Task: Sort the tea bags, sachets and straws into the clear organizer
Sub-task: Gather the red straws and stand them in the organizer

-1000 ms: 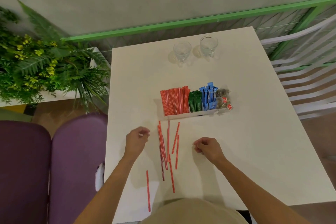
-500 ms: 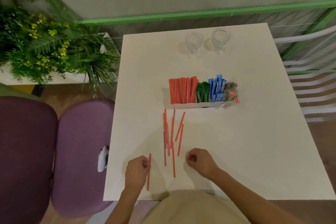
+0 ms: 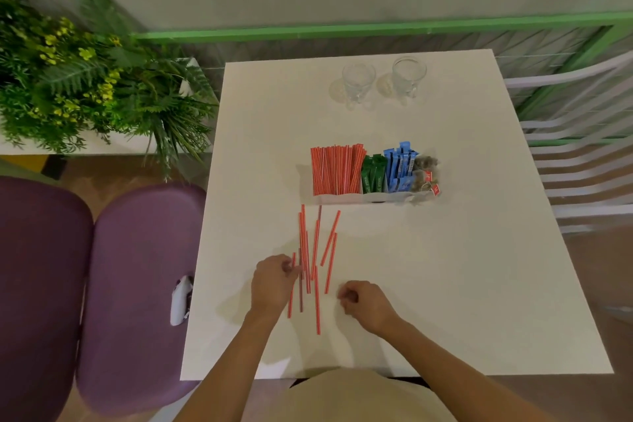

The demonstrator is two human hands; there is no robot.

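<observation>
Head view: organizer point(image 3: 342, 198) mostly filled; loose straws point(image 3: 316, 247) left just before it. L hand point(image 3: 274, 279) pinches one; R hand point(image 3: 363, 301) curled, empty.

No text was readable. Blue sachets point(image 3: 399, 168) carried pale print, too blurred to make out. Green sachets point(image 3: 373, 175) showed faint white lettering, illegible. Red tea bag tags point(image 3: 435, 189) bore a small white mark, also unreadable.
</observation>
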